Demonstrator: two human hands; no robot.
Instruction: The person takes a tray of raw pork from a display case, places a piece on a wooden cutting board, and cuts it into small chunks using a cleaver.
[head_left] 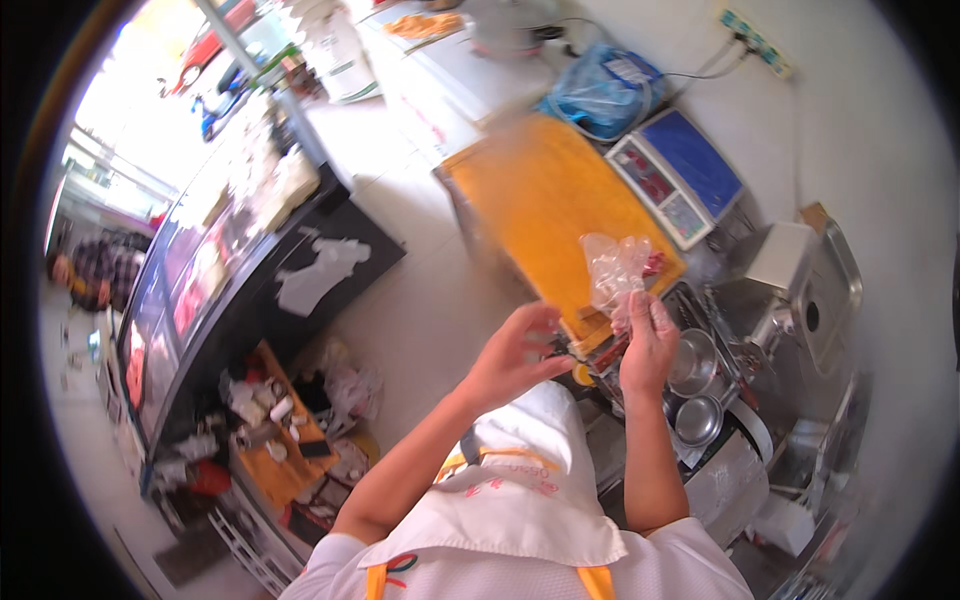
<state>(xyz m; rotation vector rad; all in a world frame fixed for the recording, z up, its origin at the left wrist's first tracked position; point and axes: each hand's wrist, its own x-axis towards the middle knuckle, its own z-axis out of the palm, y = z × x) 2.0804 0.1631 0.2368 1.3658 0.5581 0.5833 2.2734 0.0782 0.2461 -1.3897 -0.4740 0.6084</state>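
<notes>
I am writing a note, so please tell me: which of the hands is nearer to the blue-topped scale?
Right. The right hand, holding the clear plastic bag, is below the scale in the picture, apart from it; the left hand is farther away, to the lower left.

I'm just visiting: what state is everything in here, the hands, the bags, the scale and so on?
Left hand, open, no held thing visible
Right hand, closed on the clear plastic bag
Clear plastic bag, crumpled, held up
Orange board, lying flat
Scale, upright; on or off unclear
Metal bowl, uncovered
Blue bag, bunched up
Power strip, plugs inserted
</notes>
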